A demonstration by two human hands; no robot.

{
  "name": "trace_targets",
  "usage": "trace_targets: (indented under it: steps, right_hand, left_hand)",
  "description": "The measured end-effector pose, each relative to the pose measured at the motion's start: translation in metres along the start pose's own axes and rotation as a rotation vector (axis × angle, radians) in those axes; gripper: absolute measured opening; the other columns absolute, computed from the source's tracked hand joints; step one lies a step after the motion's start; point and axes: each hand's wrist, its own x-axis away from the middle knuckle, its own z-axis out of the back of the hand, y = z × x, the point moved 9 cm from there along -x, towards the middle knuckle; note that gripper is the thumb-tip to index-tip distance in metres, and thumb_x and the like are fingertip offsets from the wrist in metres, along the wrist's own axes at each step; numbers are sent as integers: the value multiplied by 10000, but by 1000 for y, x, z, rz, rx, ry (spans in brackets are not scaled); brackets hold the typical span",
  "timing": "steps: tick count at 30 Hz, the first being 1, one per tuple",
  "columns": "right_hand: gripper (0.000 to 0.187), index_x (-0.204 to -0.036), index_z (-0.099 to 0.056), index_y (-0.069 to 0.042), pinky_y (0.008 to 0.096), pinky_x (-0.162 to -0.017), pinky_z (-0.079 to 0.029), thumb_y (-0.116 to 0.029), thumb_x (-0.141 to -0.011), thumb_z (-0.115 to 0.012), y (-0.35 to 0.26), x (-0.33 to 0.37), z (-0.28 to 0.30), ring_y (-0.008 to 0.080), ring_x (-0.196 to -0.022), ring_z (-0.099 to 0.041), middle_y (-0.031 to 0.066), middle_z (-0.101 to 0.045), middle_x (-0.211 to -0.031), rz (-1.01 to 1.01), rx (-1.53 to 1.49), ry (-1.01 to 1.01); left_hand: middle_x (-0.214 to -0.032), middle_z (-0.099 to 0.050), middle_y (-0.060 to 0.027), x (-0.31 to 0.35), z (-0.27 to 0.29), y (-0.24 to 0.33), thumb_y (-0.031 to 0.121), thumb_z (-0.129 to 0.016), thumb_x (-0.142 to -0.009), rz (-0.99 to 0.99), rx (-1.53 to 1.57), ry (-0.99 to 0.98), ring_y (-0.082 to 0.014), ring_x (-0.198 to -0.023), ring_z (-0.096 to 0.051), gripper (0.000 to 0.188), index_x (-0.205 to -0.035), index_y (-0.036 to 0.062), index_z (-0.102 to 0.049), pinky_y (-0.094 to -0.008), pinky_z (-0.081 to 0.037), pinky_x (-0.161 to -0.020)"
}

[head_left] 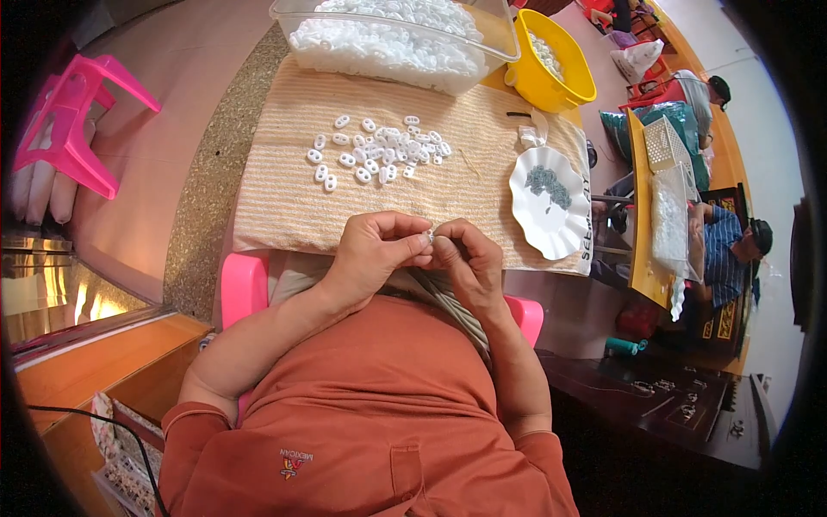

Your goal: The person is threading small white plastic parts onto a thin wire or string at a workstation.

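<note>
Head view: a small whitish piece (430, 235) is pinched at the fingertips of the left hand (375, 254) and the right hand (469, 258), which are brought together just above the near edge of a cloth-covered counter (293, 211). The fingers of both hands are closed on it; its exact shape cannot be told, as it is small and partly covered by the fingertips.

Beyond the hands, a loose group of white oval pieces (388, 156) is spread on the striped cloth, heaped toward its right side and more scattered toward the left. 2 holes can be made out in many of them. To the right, a white plate (551, 244) with a wavy rim is set down, and grey-green bits (549, 183) are gathered on it. Just beyond the plate, a small white container (531, 135) is seen.

At the far edge, a clear tub (498, 39) is filled with white pieces, and a yellow basin (558, 96), also holding pale pieces, is placed beside it. A pink stool (60, 133) is seen at the left. At the right, 2 people (724, 250) are seated by another counter (639, 215), on which a white basket (662, 145) is stood.
</note>
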Motion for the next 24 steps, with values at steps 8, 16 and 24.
trace_targets:
  steps: [8,16,24]
  right_hand:
    - [70,-905,-571,20,217,-665,-515,-30,-934,-532,5,1,-2,83,-737,-600,32,-609,-801,-67,-24,3]
    - [106,-950,-569,35,230,-678,-551,-64,-946,-530,13,1,-2,115,-747,-640,51,-617,-839,-84,-52,-42]
    - [150,-921,-567,29,217,-653,-508,-104,-962,-510,12,2,-5,90,-726,-605,43,-625,-791,-189,-132,-47]
  left_hand:
    - [-898,-666,-102,1,0,3,-9,-625,-854,-68,-118,-18,-138,-771,-654,183,-1029,-63,-616,-228,-551,-705]
    - [-888,-670,-98,2,-4,5,-6,-610,-868,-135,-200,-41,-122,-756,-641,155,-1008,-72,-622,-236,-541,-703]
    - [-861,-671,-90,4,-10,10,-5,-610,-869,-190,-255,-75,-112,-749,-635,147,-1003,-64,-626,-230,-533,-684]
